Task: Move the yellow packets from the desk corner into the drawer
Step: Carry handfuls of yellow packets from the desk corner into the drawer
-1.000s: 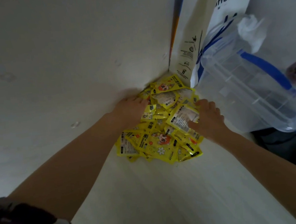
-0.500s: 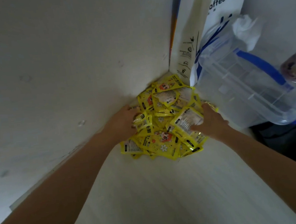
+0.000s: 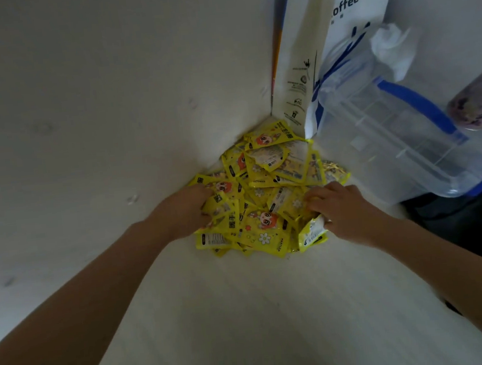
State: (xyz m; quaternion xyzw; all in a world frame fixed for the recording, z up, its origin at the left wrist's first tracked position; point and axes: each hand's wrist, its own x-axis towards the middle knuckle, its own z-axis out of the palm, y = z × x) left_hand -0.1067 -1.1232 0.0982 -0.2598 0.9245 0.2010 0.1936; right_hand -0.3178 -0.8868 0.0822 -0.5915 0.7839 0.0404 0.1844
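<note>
Yellow packets (image 3: 265,197) lie heaped in the desk (image 3: 233,317) corner. Left hand (image 3: 182,212) at the heap's left, fingers curled into packets; right hand (image 3: 342,210) at its right, fingers pinching packets.

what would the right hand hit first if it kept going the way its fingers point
Probably more of the yellow packets: the right hand points up-left into the pile it already grips. Past that lies the wall corner, though depth is unclear.

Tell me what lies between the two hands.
In the head view, the yellow packets fill the stretch between the left hand and right hand, heaped on the desk; both hands touch the pile.
</note>
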